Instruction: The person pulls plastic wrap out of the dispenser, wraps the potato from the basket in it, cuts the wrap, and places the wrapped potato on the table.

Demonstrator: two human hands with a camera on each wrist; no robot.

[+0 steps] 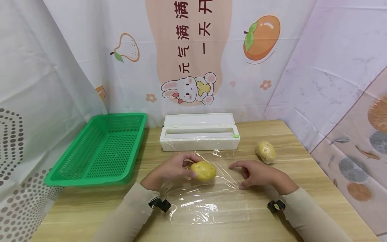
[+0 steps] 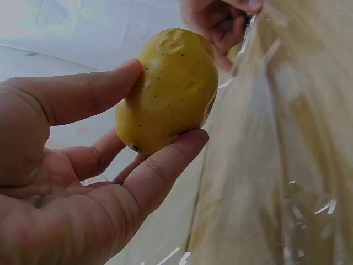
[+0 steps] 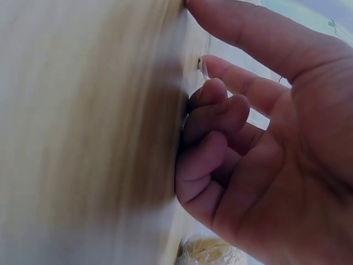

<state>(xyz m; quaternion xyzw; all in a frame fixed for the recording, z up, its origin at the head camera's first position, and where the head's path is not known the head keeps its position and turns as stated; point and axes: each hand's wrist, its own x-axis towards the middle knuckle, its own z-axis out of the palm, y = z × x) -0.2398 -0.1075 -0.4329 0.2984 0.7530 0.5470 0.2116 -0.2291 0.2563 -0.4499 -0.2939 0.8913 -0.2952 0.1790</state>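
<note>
My left hand (image 1: 178,167) holds a bare yellow potato (image 1: 203,170) above a sheet of cling film (image 1: 208,205). In the left wrist view, the thumb (image 2: 91,91) and fingers clasp the potato's sides, leaving its speckled skin mostly in sight. The sheet lies wrinkled on the table in front of a white film dispenser (image 1: 199,145). At the sheet's right edge, my right hand (image 1: 257,173) rests with thumb and index finger stretched apart, touching the film and table. In the right wrist view, its other fingers (image 3: 201,165) are curled against the tabletop, holding nothing visible.
A green mesh basket (image 1: 90,183) stands on the left. Beyond my right hand sits another potato wrapped in film (image 1: 266,152). The dispenser's lid (image 1: 199,119) stands raised, near a printed curtain (image 1: 121,84) behind the wooden table (image 1: 96,215).
</note>
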